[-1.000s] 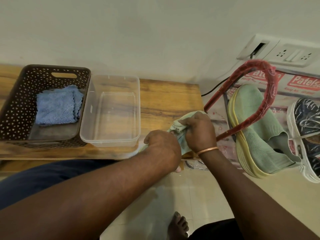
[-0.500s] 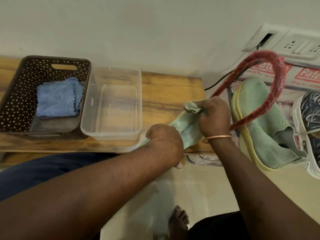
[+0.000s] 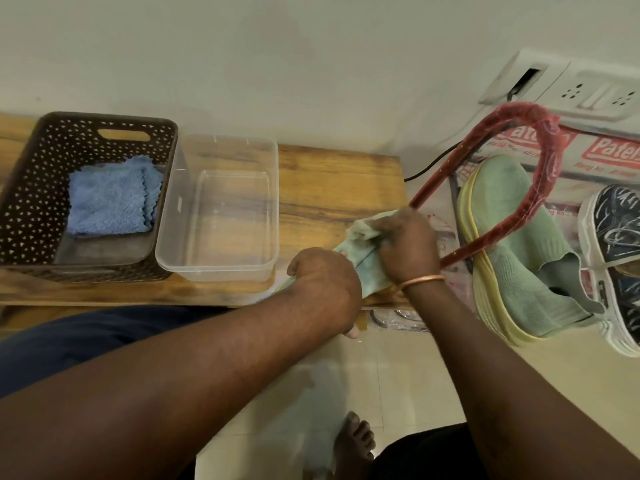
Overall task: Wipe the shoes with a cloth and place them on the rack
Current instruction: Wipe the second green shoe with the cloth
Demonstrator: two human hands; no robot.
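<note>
Gripping a green shoe steady on the bench edge, the left hand lets the right hand, clutching a cloth, wipe.

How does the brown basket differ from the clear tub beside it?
The brown basket is dark and perforated; the clear tub is see-through with plain walls. The basket holds a folded blue cloth; the tub looks empty. Both are rectangular, open-topped, on the wooden bench.
</note>
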